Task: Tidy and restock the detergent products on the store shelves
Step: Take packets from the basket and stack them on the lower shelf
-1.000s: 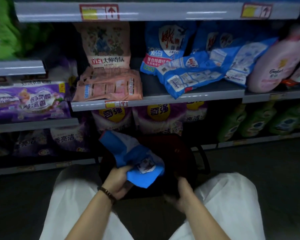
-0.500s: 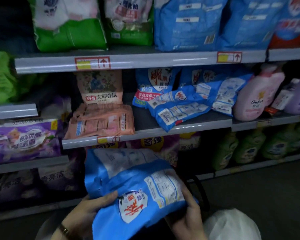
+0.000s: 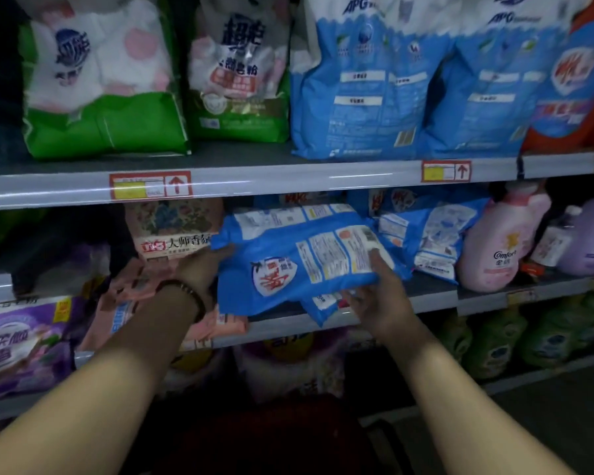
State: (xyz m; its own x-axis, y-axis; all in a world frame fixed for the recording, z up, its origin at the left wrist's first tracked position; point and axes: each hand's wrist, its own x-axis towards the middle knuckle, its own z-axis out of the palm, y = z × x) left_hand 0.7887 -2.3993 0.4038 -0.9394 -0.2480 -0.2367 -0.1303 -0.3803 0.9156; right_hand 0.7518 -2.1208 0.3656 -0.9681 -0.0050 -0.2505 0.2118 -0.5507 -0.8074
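Both hands hold a flat blue detergent bag with a white and red logo, level with the middle shelf. My left hand grips its left end from behind. My right hand holds its right lower edge, thumb on the printed label. The bag lies on other blue detergent bags that are piled slanting on that shelf. One of them sticks out under the held bag.
Pink bags stand and lie left of the blue pile. A pink Comfort bottle and a purple bottle stand to the right. Large green and blue bags fill the top shelf. Purple bags and green bottles sit lower.
The blue bag went from low near a dark basket up to the middle shelf, now resting on the blue pile. Both hands rose with it, and the view tilted upward.
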